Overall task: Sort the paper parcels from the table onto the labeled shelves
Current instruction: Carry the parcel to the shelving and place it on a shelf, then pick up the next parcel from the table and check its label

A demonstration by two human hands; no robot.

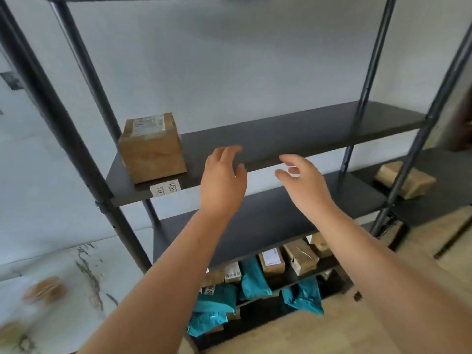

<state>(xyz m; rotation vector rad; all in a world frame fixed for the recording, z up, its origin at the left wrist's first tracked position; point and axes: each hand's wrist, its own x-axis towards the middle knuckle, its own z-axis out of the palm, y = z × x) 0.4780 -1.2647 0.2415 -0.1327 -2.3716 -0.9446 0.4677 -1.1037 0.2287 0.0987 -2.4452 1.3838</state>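
Observation:
A brown paper parcel (152,147) with a white shipping label on top stands at the left end of a dark shelf (281,134). A handwritten paper label (165,188) is stuck to the shelf's front edge just below it. My left hand (222,178) hovers in front of that shelf, to the right of the parcel, fingers apart and empty. My right hand (304,185) is beside it, also open and holding nothing. Both forearms reach up from the bottom of the view.
Black uprights (58,123) frame the rack. A lower shelf (293,256) holds several brown parcels and teal bags (254,277). Another brown parcel (404,178) lies on a neighbouring shelf at right. A white marbled table (63,290) with blurred brown items sits lower left.

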